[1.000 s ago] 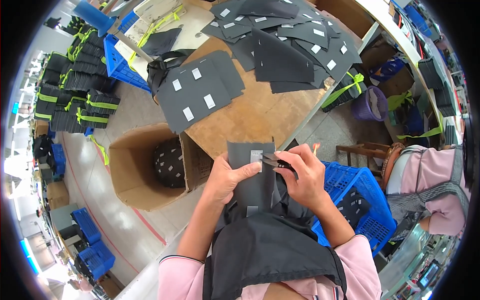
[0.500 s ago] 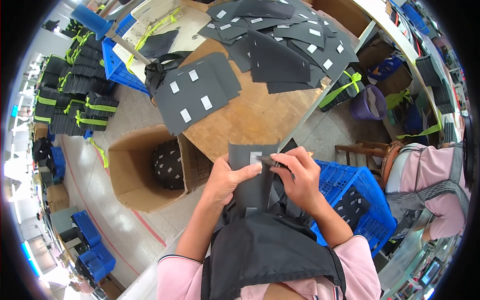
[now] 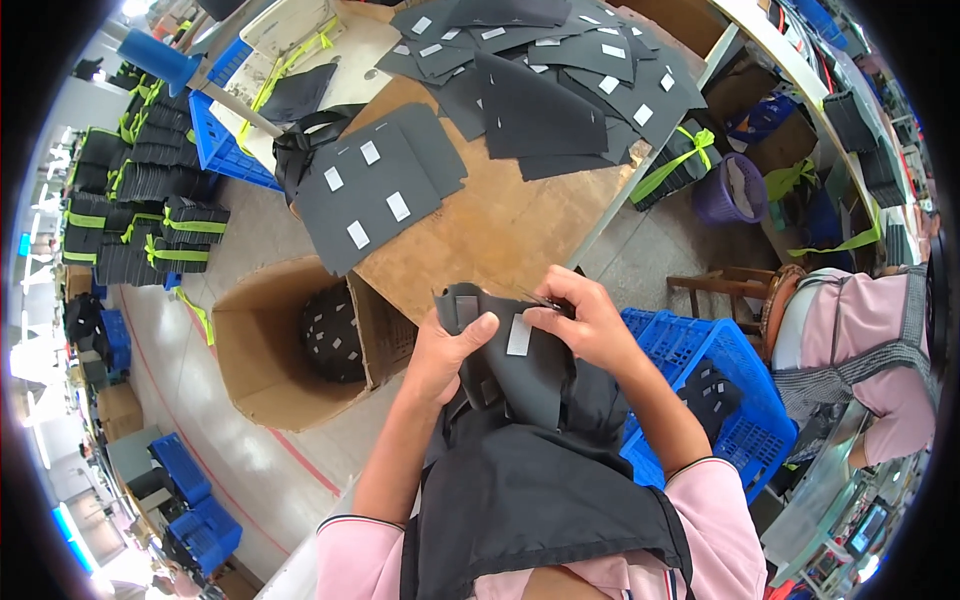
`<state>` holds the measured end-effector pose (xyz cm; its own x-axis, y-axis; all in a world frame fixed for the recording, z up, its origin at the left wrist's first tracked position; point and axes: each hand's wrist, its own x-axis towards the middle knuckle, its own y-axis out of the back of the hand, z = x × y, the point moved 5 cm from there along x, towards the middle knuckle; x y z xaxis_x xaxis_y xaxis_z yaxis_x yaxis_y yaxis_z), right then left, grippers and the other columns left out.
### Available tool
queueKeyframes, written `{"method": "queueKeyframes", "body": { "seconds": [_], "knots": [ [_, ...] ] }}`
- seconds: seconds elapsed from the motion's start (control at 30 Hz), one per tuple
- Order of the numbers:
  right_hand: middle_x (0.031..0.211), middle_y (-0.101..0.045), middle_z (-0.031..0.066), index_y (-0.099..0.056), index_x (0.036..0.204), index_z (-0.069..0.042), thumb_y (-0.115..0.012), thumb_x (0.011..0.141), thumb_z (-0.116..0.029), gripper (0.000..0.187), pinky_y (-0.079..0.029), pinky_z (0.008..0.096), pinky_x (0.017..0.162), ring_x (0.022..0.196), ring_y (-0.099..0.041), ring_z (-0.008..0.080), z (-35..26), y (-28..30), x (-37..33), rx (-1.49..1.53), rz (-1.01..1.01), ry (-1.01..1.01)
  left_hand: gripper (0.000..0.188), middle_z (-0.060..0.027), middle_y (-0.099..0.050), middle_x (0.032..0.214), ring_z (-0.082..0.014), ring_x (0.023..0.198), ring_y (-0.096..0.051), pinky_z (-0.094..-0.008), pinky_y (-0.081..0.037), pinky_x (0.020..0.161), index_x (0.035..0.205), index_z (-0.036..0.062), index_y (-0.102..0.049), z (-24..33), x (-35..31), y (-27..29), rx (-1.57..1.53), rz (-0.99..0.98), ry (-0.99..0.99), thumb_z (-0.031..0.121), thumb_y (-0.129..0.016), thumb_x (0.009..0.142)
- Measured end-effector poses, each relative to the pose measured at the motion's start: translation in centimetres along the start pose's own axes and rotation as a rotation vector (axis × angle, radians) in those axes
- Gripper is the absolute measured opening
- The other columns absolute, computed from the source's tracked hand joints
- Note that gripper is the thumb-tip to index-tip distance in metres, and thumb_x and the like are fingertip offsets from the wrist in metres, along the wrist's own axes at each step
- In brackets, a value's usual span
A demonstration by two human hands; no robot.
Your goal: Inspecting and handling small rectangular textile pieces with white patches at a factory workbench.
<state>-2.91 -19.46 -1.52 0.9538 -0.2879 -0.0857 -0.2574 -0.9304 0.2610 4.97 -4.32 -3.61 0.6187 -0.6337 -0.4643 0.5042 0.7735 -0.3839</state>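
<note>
A curled dark grey panel point(image 3: 540, 378) with white patches point(image 3: 518, 335) is held over the black apron point(image 3: 545, 500), gripped at its left side by the left hand point(image 3: 438, 355). Small snips point(image 3: 541, 299) are grasped by the right hand point(image 3: 585, 318) at its upper edge. Beyond, flat panels point(image 3: 545, 115) are spread on the wooden table point(image 3: 480, 235).

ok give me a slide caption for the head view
Left hand holds a dark grey panel with a white label; right hand holds small snips near its far edge.
</note>
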Motion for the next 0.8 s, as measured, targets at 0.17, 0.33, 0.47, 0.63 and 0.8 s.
{"method": "queueKeyframes", "body": {
  "seconds": [0.17,0.33,0.47,0.63,0.8],
  "knots": [
    [0.086,-0.052,0.0086,-0.056,0.1,-0.005,-0.068,0.074,-0.007,0.029,-0.044,0.0283,0.055,0.066,-0.056,0.0203,-1.6,0.3,-3.1,-0.189,0.37,0.108,0.025,-0.0034,-0.062,0.087,-0.0125,0.082,-0.057,-0.0276,-0.045,0.075,0.093,0.0029,-0.06,0.3,-0.1,0.5,0.012,0.079,0.005,0.018,-0.073,0.079],
    [0.083,-0.054,0.0089,-0.059,0.099,-0.007,-0.071,0.067,-0.005,0.034,-0.045,0.0328,0.056,0.065,-0.056,0.0256,-1.8,-0.1,-5.0,-0.418,0.388,0.244,0.023,-0.0025,-0.06,0.085,-0.011,0.078,-0.055,-0.0263,-0.045,0.072,0.093,0.0025,-0.057,0.2,-0.1,-0.1,0.047,0.08,-0.051,0.017,-0.071,0.081],
    [0.078,-0.054,0.0086,-0.061,0.096,-0.007,-0.071,0.066,-0.004,0.032,-0.044,0.0329,0.055,0.064,-0.055,0.0255,-1.4,-0.1,-4.6,-0.397,0.381,0.269,0.025,-0.001,-0.058,0.084,-0.0096,0.077,-0.053,-0.0254,-0.044,0.071,0.094,0.0031,-0.055,0.4,-0.2,-0.2,0.119,0.071,-0.083,0.018,-0.071,0.081],
    [0.074,-0.054,0.0079,-0.062,0.093,-0.006,-0.071,0.065,-0.004,0.03,-0.044,0.0325,0.055,0.062,-0.054,0.0254,-1.8,-0.2,-3.9,-0.428,0.359,0.35,0.027,0.0008,-0.054,0.082,-0.0083,0.077,-0.05,-0.0237,-0.042,0.07,0.094,0.0045,-0.052,1.1,-0.2,0.2,0.15,0.095,-0.093,0.018,-0.072,0.08],
    [0.074,-0.054,0.0076,-0.062,0.091,-0.005,-0.072,0.065,-0.004,0.028,-0.044,0.0324,0.054,0.061,-0.054,0.0247,-1.4,-0.2,-4.2,-0.347,0.399,0.307,0.029,0.0002,-0.054,0.082,-0.0087,0.076,-0.051,-0.0244,-0.043,0.071,0.094,0.0043,-0.052,0.8,0.0,0.0,0.115,0.072,-0.076,0.019,-0.073,0.079]
  ]
}}
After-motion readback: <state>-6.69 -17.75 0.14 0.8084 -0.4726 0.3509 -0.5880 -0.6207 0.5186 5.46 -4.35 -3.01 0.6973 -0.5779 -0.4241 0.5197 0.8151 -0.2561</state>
